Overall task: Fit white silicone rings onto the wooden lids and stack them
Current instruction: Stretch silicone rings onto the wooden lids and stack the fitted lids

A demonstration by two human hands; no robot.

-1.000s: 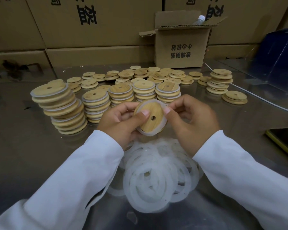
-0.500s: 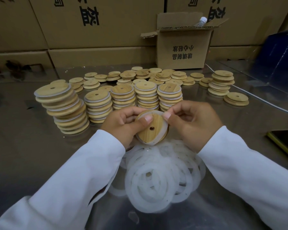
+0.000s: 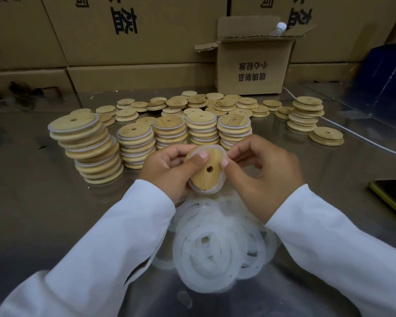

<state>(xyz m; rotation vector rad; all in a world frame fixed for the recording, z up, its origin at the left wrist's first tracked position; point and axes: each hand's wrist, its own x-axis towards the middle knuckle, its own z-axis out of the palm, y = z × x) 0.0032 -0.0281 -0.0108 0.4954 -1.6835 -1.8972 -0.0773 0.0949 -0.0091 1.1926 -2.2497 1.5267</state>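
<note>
Left hand [image 3: 167,170] and right hand [image 3: 263,172] pinch a lid [image 3: 205,171] with its ring [image 3: 215,191], thumbs pressing its face, above loose rings [image 3: 217,255].

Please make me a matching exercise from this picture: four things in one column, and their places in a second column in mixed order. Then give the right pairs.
Things
1. wooden lid getting its ring
2. pile of loose silicone rings
3. plastic bottle
4. tallest lid stack

Places
a. in the open cardboard box
b. left end of the stack row
c. between left hand and right hand
d. on the table, nearest the camera

Pairs: 1-c, 2-d, 3-a, 4-b
</note>
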